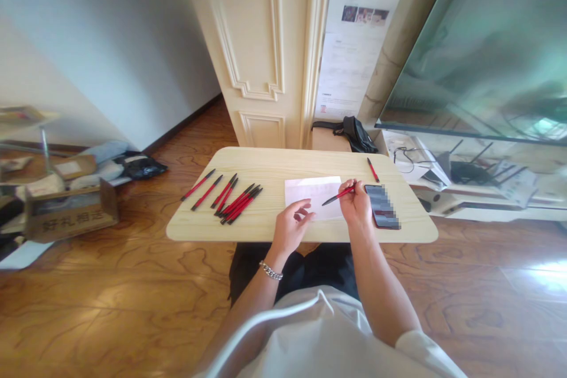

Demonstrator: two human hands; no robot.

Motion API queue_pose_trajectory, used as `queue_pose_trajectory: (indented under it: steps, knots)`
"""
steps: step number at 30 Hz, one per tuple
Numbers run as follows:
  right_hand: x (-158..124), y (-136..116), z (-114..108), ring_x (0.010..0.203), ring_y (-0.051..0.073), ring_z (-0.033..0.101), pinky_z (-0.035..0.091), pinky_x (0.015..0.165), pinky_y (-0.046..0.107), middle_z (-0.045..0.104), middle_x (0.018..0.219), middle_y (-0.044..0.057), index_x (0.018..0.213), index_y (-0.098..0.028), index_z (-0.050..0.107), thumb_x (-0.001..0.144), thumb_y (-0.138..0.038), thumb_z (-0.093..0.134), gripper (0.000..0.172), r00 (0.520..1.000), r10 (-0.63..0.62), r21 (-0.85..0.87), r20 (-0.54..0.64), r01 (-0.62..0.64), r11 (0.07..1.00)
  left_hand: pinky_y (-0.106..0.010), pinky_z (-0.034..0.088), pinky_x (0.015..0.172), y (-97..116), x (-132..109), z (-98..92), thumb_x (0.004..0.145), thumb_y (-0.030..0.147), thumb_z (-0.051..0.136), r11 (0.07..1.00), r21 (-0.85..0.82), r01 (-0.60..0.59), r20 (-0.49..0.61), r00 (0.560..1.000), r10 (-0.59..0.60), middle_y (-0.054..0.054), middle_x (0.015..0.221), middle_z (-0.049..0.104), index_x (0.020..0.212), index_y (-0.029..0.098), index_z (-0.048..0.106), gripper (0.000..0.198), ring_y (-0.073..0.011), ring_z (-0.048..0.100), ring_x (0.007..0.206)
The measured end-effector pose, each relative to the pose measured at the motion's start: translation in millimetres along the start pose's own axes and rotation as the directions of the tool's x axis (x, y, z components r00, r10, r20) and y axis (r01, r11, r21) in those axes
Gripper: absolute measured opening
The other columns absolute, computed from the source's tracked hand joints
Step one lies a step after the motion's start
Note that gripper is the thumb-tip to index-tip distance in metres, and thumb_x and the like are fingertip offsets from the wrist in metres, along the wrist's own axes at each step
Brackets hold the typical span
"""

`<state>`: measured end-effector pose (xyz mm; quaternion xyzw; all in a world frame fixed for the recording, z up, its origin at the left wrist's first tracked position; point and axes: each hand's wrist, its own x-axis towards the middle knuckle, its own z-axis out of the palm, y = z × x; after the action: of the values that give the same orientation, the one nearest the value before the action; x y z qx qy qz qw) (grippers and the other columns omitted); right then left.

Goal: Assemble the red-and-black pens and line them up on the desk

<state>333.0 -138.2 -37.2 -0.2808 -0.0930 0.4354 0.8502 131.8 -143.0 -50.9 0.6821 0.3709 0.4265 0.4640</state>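
Two hands work by the near edge of the counter [266,162]. The left hand [290,227], grip loosely apart, sits at the near edge of a white paper [310,189]. The right hand [358,205] has its grip clamped on a red pen [339,195], whose tip is over the paper. A phone [383,208] lies just beside that hand. A spread of red pens [237,201] lies toward the left edge, and a lone pen [372,169] lies near the far right corner.

Setting: home living room.
Glossy brown wood-plank floor [110,307]; cream panelled wooden door [248,41]; large flat dark television screen [487,41] on low white stand [487,208]; brown cardboard box [71,215].
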Motion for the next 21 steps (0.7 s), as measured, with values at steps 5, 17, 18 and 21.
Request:
queue_pose_trajectory:
  steps: [5,17,18,21]
  knots:
    - [-32.4,17.8,7.2,0.086,0.014,0.064,0.057,0.084,0.034,0.064,0.085,0.002,0.08,-0.023,0.056,0.09,-0.034,0.058,0.016,0.999,0.008,-0.084,0.035,-0.005,0.996,-0.028,0.052,0.072,4.2,5.5,36.8,0.073,0.038,0.076,0.849,-0.49,0.196,0.038,0.978,-0.204,-0.007,0.09,0.072,0.114,0.017,0.068,0.047,-0.0138,0.064,0.074]
    - [-68.5,-22.3,-9.4,0.079,0.019,0.064,0.048,0.072,0.032,0.073,0.088,0.003,0.091,-0.026,0.075,0.077,-0.033,0.069,0.017,0.891,0.081,-0.868,0.446,0.409,0.283,-0.018,0.044,0.057,15.5,53.4,17.6,0.07,0.045,0.077,0.741,-0.655,0.15,-0.08,0.961,-0.266,0.001,0.068,0.054,0.088,0.012,0.071,0.038,-0.0055,0.049,0.058]
    - [-68.3,-26.8,-6.8,0.079,0.02,0.064,0.048,0.072,0.032,0.073,0.089,0.003,0.092,-0.027,0.075,0.077,-0.032,0.068,0.017,0.879,0.066,-0.861,0.471,0.443,0.249,-0.019,0.044,0.058,17.1,55.9,20.8,0.07,0.045,0.077,0.737,-0.658,0.157,-0.067,0.962,-0.264,0.0,0.068,0.055,0.089,0.012,0.072,0.039,-0.0056,0.05,0.058]
    - [-56.9,-38.7,-4.9,0.077,0.02,0.063,0.048,0.074,0.033,0.074,0.092,0.003,0.093,-0.028,0.076,0.08,-0.032,0.065,0.018,0.859,0.029,-0.85,0.512,0.501,0.164,-0.021,0.047,0.06,19.4,60.0,27.3,0.071,0.047,0.075,0.765,-0.619,0.177,-0.005,0.973,-0.23,-0.002,0.074,0.061,0.097,0.013,0.072,0.043,-0.0074,0.054,0.061]
